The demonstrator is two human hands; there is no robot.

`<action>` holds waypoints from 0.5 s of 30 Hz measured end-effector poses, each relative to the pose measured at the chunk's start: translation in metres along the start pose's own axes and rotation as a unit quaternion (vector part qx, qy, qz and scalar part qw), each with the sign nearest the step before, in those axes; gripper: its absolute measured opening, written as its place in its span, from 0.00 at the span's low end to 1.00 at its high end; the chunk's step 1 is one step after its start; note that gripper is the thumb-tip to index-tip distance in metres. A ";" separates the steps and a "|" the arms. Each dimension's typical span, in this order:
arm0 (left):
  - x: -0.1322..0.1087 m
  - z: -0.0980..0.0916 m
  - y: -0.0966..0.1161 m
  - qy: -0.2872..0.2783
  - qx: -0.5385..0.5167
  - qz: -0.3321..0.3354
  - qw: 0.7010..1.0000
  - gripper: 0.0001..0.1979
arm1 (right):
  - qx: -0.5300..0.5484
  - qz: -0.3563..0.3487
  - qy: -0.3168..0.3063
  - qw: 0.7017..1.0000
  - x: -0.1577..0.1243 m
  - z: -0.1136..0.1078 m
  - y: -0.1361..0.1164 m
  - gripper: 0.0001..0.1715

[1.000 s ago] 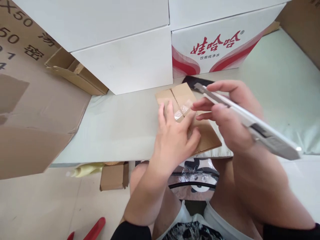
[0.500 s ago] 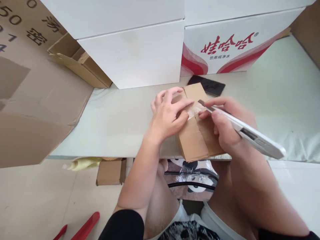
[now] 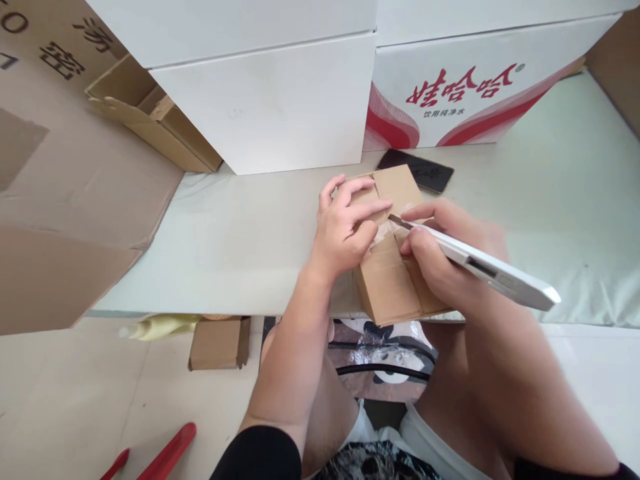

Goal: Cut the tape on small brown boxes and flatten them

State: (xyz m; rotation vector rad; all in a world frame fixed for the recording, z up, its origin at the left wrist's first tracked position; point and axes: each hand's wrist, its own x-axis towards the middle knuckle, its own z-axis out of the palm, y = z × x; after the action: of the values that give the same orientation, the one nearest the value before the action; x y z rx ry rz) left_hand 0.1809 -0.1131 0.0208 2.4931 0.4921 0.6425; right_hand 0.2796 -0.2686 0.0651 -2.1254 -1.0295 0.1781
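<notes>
A small brown cardboard box (image 3: 390,277) sits at the front edge of the pale-covered surface, with clear tape (image 3: 384,232) across its top. My left hand (image 3: 345,223) lies on the box's left side, fingers spread over the top. In my right hand (image 3: 445,247) is a white box cutter (image 3: 495,270), its handle pointing down to the right. The cutter's blade (image 3: 397,221) is out and its tip is at the tape, close to my left fingertips. Whether the blade has gone through the tape, I cannot tell.
A black phone (image 3: 425,175) lies just behind the box. White cartons (image 3: 300,113) stand along the back, one with red lettering (image 3: 460,87). Large cardboard (image 3: 90,200) is at the left. On the floor are a small carton (image 3: 217,343), a yellowish bottle (image 3: 165,327) and red handles (image 3: 170,453).
The cutter's blade tip has moved left and slightly down along the tape, with my right hand following. My left hand has shifted a little to the right on the box.
</notes>
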 end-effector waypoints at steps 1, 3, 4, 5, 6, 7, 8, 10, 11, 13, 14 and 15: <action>0.000 0.000 0.000 0.001 -0.002 -0.001 1.000 0.22 | 0.001 0.000 0.000 1.000 0.000 0.001 0.001 0.11; 0.000 0.001 -0.001 0.003 -0.007 -0.003 1.000 0.22 | 0.012 -0.006 0.003 1.000 0.000 0.001 0.003 0.11; 0.000 0.002 -0.001 0.003 -0.009 -0.004 1.000 0.22 | 0.017 -0.010 0.003 1.000 0.000 0.002 0.003 0.11; -0.001 0.002 -0.001 0.004 -0.009 -0.004 1.000 0.22 | 0.018 -0.012 0.003 1.000 0.000 0.002 0.003 0.11; -0.001 0.002 -0.002 0.004 -0.008 -0.005 1.000 0.22 | 0.015 -0.011 0.001 1.000 0.000 0.002 0.003 0.11; -0.001 0.002 -0.002 0.004 -0.007 -0.006 1.000 0.22 | 0.008 -0.011 0.003 1.000 0.001 0.002 0.001 0.11; -0.001 0.003 -0.002 0.003 -0.007 -0.009 1.000 0.22 | -0.003 -0.011 0.005 1.000 0.001 0.003 0.000 0.11; -0.001 0.003 -0.003 0.002 -0.010 -0.016 1.000 0.22 | -0.023 -0.019 0.008 1.000 0.002 0.003 -0.002 0.11; -0.002 0.003 -0.002 0.001 -0.013 -0.021 1.000 0.22 | -0.031 -0.026 0.007 0.999 0.002 0.003 -0.001 0.10; -0.002 0.004 -0.001 0.003 -0.023 -0.030 0.999 0.22 | -0.032 -0.039 0.001 0.999 0.000 0.001 0.005 0.08; -0.003 0.004 -0.001 0.006 -0.028 -0.033 0.999 0.23 | -0.027 -0.042 -0.003 0.999 -0.003 0.000 0.011 0.08; -0.003 0.004 0.000 0.010 -0.033 -0.036 0.999 0.23 | -0.021 -0.044 -0.004 0.999 -0.006 -0.003 0.019 0.08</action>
State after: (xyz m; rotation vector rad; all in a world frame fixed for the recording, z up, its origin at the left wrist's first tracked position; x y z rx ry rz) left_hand 0.1805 -0.1159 0.0166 2.3979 0.5578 0.6447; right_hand 0.2885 -0.2819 0.0526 -2.1131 -1.1367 0.1237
